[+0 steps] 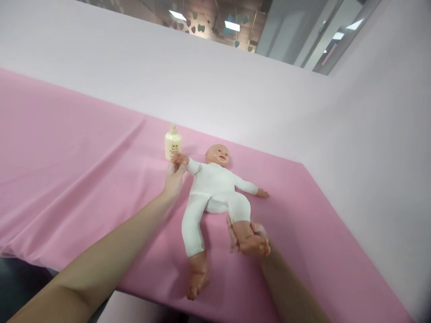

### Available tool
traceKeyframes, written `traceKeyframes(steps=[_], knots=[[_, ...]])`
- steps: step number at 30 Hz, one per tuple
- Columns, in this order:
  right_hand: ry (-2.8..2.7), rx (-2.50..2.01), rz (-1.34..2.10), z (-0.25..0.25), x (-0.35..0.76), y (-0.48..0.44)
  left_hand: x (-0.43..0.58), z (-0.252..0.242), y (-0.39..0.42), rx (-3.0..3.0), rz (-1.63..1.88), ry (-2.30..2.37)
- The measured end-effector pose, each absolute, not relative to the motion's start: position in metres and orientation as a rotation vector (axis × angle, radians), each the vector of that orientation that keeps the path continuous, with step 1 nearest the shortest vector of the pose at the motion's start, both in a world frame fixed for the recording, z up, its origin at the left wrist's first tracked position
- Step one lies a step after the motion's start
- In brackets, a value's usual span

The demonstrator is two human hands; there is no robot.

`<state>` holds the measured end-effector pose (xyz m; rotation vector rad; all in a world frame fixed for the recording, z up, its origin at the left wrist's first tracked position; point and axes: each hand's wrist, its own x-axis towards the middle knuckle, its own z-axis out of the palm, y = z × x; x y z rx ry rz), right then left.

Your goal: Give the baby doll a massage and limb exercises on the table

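Note:
A baby doll (215,181) with a white cloth body lies face up on the pink cloth, its head toward the wall. My left hand (174,178) is closed around the doll's hand at the end of its outstretched arm, on the left. Just behind that hand stands a pale yellow bottle (173,143) with a face drawn on it. My right hand (247,234) holds the doll's lower leg on the right from underneath, with the foot lifted toward the camera. The doll's other leg rests on the cloth, slightly bent.
The pink cloth (101,148) covers the table and has folds at the left. White walls (370,134) rise behind and at the right. A window (215,22) shows ceiling lights and hanging hearts. Something white (131,309) is below the table's front edge.

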<state>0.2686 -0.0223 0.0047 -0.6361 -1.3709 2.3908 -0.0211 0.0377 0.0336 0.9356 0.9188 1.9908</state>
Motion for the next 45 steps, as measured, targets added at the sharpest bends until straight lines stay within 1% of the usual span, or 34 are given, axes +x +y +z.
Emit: traceKeyframes(steps=[3,6,9,12,16,19,23,28,31,37,42,45], knots=[[-1.127,-0.602,2.259,0.008,0.264,-0.02,-0.012,0.036,0.028,1.243,1.866,1.003],[-0.922,-0.623,2.169,0.02,0.256,-0.02,-0.009,0.029,0.021,1.634,1.586,1.063],[-0.732,-0.725,2.136,0.027,0.251,-0.019,-0.009,0.02,0.021,2.008,1.333,1.006],[-0.629,-0.841,2.066,0.024,0.247,-0.018,-0.01,0.013,0.025,2.185,1.24,0.972],[-0.702,-0.886,1.995,0.019,0.245,-0.019,-0.01,0.01,0.028,2.214,1.202,0.991],[-0.81,-0.85,2.027,0.019,0.246,-0.021,-0.011,0.01,0.026,2.117,1.277,1.001],[-1.065,-0.707,2.147,0.017,0.252,-0.027,-0.014,0.013,0.027,1.791,1.484,1.068],[-1.325,-0.543,2.445,0.008,0.254,-0.031,-0.024,0.013,0.042,1.23,1.865,1.035],[-1.488,-0.514,2.598,0.009,0.253,-0.03,-0.036,0.01,0.051,0.917,1.963,1.019],[-1.666,-0.653,2.669,0.016,0.252,-0.029,-0.058,0.003,0.061,0.521,1.878,1.004],[-1.706,-0.875,2.63,0.017,0.249,-0.03,-0.055,0.004,0.063,0.413,1.717,0.981],[-1.695,-0.903,2.676,0.02,0.247,-0.03,-0.051,0.006,0.061,0.359,1.618,0.949]])
